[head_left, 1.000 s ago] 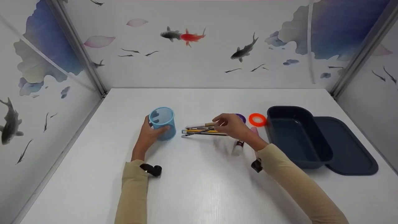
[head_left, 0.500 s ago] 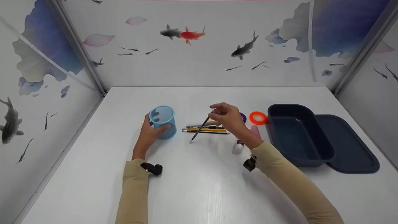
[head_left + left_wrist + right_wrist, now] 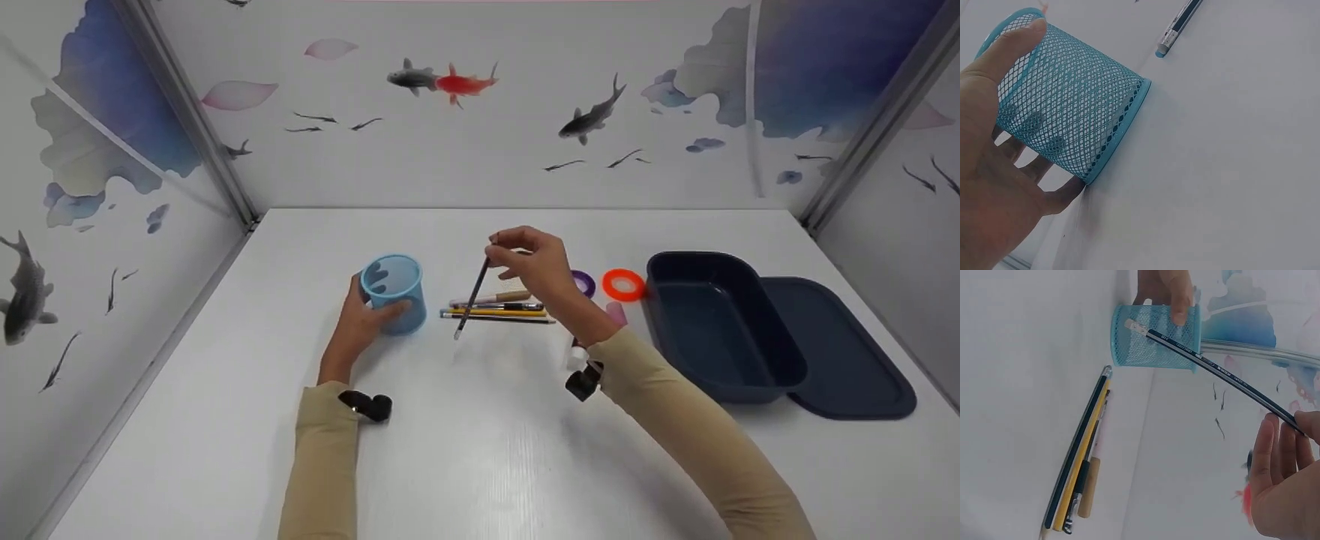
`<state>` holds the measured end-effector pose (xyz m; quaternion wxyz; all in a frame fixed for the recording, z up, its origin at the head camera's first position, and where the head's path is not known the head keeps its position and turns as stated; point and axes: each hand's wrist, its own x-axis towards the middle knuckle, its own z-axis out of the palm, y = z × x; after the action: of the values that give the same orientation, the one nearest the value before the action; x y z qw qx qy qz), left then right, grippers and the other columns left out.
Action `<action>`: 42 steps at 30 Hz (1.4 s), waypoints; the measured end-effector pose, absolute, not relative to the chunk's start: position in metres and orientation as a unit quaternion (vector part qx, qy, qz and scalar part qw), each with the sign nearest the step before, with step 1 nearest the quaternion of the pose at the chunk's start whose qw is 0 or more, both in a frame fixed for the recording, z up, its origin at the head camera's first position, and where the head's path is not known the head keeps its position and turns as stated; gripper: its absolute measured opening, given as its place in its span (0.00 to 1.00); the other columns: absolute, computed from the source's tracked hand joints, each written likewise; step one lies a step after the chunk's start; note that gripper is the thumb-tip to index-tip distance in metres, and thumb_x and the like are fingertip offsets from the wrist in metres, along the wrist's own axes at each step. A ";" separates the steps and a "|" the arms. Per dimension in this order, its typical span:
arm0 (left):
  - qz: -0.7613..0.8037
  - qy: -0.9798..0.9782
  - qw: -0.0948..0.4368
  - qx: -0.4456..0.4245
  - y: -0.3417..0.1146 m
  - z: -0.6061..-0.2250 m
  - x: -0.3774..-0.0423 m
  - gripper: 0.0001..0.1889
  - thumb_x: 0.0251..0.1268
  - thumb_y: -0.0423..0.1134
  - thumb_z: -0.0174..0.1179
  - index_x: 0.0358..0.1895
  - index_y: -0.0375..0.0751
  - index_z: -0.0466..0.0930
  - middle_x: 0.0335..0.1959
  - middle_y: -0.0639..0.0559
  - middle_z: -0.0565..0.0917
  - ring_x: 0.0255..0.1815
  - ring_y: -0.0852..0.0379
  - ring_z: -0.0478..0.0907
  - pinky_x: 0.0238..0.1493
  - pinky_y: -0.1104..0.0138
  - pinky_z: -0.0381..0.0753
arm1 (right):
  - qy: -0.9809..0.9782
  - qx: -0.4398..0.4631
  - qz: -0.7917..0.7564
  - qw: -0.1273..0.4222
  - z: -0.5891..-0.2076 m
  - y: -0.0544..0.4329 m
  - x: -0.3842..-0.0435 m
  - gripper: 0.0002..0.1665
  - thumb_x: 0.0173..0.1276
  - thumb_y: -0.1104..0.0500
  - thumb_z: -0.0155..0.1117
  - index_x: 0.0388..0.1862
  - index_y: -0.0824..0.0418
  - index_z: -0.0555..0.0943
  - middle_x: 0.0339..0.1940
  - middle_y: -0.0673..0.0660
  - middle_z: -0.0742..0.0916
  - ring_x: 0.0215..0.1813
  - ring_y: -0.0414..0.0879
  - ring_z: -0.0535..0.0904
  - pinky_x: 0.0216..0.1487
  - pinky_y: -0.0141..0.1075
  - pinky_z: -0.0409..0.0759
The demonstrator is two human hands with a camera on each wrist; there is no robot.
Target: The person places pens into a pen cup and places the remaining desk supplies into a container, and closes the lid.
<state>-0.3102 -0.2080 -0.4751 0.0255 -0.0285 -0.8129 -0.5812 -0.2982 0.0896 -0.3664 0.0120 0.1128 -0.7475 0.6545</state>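
My left hand grips a light blue mesh pen holder on the white table, thumb on the near side and fingers behind. In the left wrist view the holder's mesh wall and base ring show plainly. My right hand pinches a dark pencil near its top end, the white eraser end slanting down to the left. The right wrist view has this pencil across the holder. Below it in the head view lies a row of pencils and pens, among them a yellow pencil.
Right of the row lie a purple tape ring, an orange ring, a pink item and a small white-capped tube. Farther right stands a dark blue box, its lid beside it. Printed walls enclose the table.
My right hand has lifted the dark pencil off the row, moved up and left, and the pencil has swung from nearly flat to steep. My left hand stays on the pen holder.
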 end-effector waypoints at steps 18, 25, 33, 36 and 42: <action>-0.594 -0.803 0.013 -0.033 -0.208 -0.473 -0.311 0.52 0.59 0.46 0.73 0.79 0.42 0.45 0.79 0.40 0.58 0.82 0.42 0.53 0.83 0.49 0.52 | -0.672 0.119 0.730 0.048 -0.327 0.058 -0.302 0.14 0.71 0.61 0.66 0.54 0.62 0.82 0.48 0.57 0.86 0.49 0.46 0.87 0.54 0.38 0.87; -0.596 -0.802 0.005 -0.038 -0.201 -0.449 -0.293 0.50 0.61 0.42 0.70 0.79 0.38 0.45 0.79 0.37 0.57 0.82 0.40 0.52 0.83 0.49 0.52 | -0.636 0.112 0.760 0.066 -0.327 0.043 -0.306 0.13 0.71 0.63 0.65 0.53 0.63 0.83 0.47 0.57 0.85 0.51 0.46 0.86 0.54 0.40 0.87; -0.591 -0.805 0.021 -0.034 -0.208 -0.474 -0.311 0.53 0.57 0.50 0.73 0.79 0.43 0.46 0.78 0.42 0.59 0.82 0.43 0.53 0.82 0.49 0.53 | -0.620 0.103 0.773 0.084 -0.327 0.030 -0.317 0.14 0.71 0.62 0.64 0.54 0.63 0.82 0.47 0.58 0.85 0.53 0.47 0.86 0.54 0.38 0.87; -0.587 -0.809 0.021 -0.028 -0.208 -0.473 -0.311 0.54 0.56 0.51 0.74 0.79 0.44 0.46 0.78 0.42 0.59 0.82 0.44 0.53 0.82 0.50 0.54 | -0.618 0.101 0.774 0.089 -0.328 0.026 -0.321 0.15 0.71 0.62 0.64 0.55 0.63 0.82 0.48 0.58 0.85 0.53 0.48 0.86 0.54 0.38 0.87; -0.586 -0.810 0.020 -0.020 -0.208 -0.474 -0.310 0.54 0.55 0.50 0.74 0.79 0.44 0.47 0.78 0.43 0.60 0.82 0.44 0.53 0.82 0.49 0.53 | -0.619 0.095 0.775 0.087 -0.339 0.017 -0.324 0.17 0.71 0.62 0.64 0.57 0.65 0.81 0.49 0.59 0.85 0.53 0.48 0.86 0.53 0.37 0.87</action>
<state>-0.3105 -0.2085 -0.4742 0.0197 -0.0195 -0.8096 -0.5863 -0.3244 0.0174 -0.3393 0.0868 0.0951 -0.6186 0.7751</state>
